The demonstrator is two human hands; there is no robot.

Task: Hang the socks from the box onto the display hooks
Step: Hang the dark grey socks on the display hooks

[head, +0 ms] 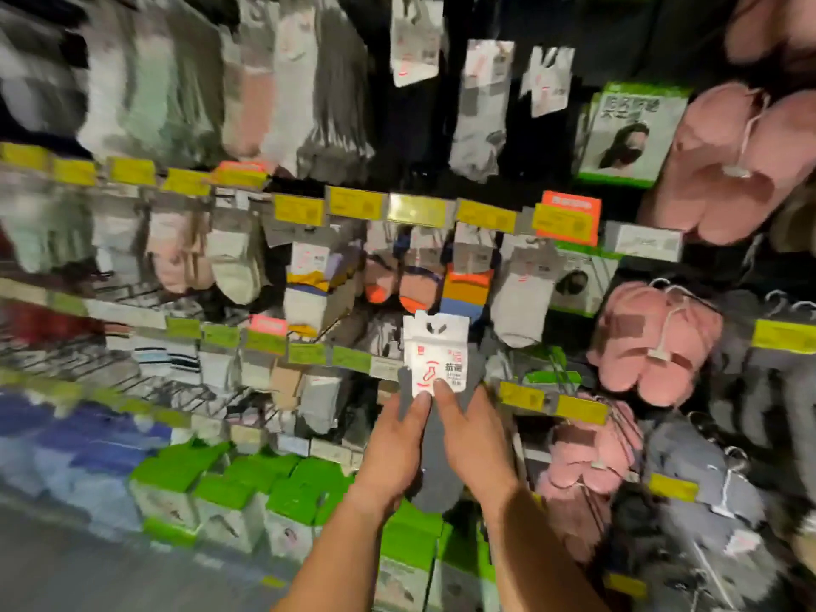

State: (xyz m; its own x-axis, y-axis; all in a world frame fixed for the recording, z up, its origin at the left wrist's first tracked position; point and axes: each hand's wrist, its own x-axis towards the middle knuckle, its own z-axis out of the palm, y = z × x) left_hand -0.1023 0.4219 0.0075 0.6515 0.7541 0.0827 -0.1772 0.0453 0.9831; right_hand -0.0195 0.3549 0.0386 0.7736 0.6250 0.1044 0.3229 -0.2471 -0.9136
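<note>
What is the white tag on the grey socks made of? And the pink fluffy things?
The white tag looks like matte printed card: flat, stiff, with a punched hang hole. The grey socks look like soft knit cloth. The pink slippers seem plush and fuzzy, though the picture is blurry.

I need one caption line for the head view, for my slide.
Both hands, left and right, hold a grey sock pack by its white card up to a sock display with yellow tags.

Sock pack (435,360) held up centre, in front of the display wall, left hand (393,452) and right hand (474,439) side by side below it, thumbs on its card. Hanging socks (304,103) fill rows behind and to the left. Slippers (728,165) hang right. Mask packs (627,134) between socks and slippers. Boxes (229,492) stacked below left.
</note>
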